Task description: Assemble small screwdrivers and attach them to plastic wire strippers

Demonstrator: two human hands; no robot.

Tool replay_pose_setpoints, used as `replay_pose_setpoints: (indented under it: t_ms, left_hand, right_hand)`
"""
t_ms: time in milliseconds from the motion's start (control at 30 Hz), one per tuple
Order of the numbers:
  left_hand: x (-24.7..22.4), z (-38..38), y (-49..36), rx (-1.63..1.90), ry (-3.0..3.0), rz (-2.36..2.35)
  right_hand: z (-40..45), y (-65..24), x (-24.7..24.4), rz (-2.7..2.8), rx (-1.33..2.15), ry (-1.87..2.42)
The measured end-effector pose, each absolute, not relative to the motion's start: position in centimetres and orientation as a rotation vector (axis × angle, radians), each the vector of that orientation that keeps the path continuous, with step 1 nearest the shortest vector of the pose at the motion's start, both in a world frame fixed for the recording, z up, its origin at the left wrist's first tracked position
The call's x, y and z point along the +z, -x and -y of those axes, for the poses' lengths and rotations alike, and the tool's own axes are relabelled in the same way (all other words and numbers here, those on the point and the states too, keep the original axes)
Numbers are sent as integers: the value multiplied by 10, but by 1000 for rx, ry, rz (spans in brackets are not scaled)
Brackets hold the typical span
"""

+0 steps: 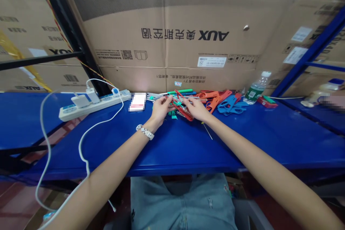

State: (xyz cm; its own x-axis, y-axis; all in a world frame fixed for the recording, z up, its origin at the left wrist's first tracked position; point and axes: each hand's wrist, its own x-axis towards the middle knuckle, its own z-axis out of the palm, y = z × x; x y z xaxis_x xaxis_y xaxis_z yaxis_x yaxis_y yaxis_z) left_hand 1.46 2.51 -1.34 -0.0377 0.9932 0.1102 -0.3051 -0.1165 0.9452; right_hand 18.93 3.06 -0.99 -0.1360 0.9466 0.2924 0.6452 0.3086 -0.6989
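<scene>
At the back of the blue table lies a heap of screwdrivers and plastic clips. My left hand [161,110], with a watch [145,132] on its wrist, is at the heap's left part, thumb and fingers pinched together. My right hand [197,109] reaches in from the right, fingers closed in a pinch beside a long red piece [183,111]. What either hand pinches is too small to make out. A green handle [185,91] lies behind the hands. Orange clips [214,99] and blue clips [231,105] lie to the right. A thin screwdriver [207,131] lies in front.
A white power strip [94,105] with plugs and cables sits at the left, beside a blurred white box [137,101]. At the right stand a water bottle [256,89] and a small red box [266,102]. Large cardboard boxes [183,7] wall the back.
</scene>
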Motion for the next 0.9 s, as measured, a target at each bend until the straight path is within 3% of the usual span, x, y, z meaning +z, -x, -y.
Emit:
replay_pose_setpoints:
  t_ms: [333,533,900]
  left_hand:
    - [2,-6,-15,1273,-1050,-1170]
    - [-1,6,-9,1090,-1128,-1258]
    - [-21,4,4,1120,-1389,-1302]
  right_hand:
    - [-46,-194,7,1924,296,1641]
    - [-66,-200,14,2073,373,1576]
    - [-73,-201,6,2019,534,1455]
